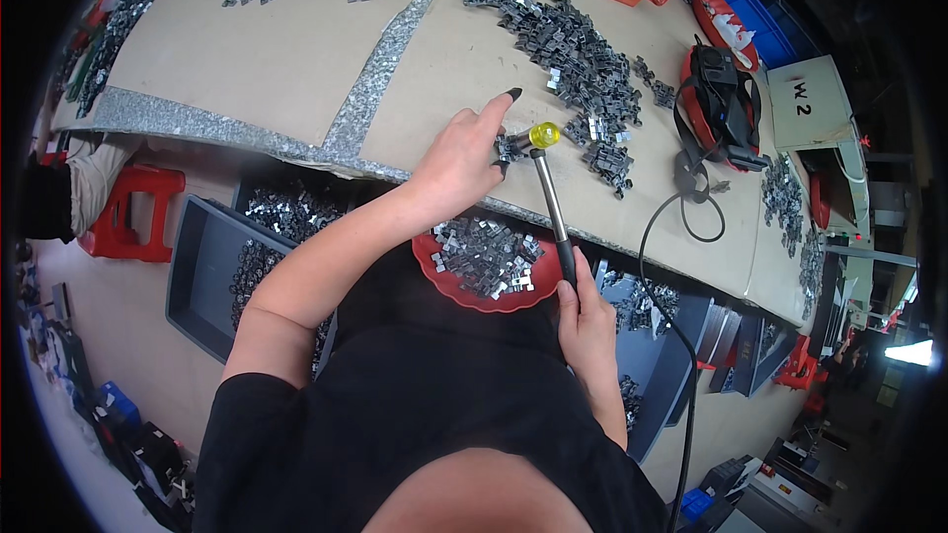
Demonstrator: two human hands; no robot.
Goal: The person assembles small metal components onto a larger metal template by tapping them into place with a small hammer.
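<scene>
My right hand [588, 321] is wrapped round the black grip of a hammer [553, 199] with a metal shaft and a yellow head. The hammer points up and away, its head [544, 134] over the table's near edge. My left hand [459, 160] is at that edge, just left of the head. Its index finger stretches forward with a dark tip, and the thumb is bent in below. Small dark metal parts [509, 147] show between its fingers, close to the hammer head; how they are gripped is partly hidden.
A red scalloped tray [474, 302] of metal parts is at my lap. Piles of parts [573, 49] lie on the table [434, 69]. Grey bins [202, 266] stand below. A black strapped device [726, 104] and a black cable [643, 247] are at right; a red stool [138, 212] stands left.
</scene>
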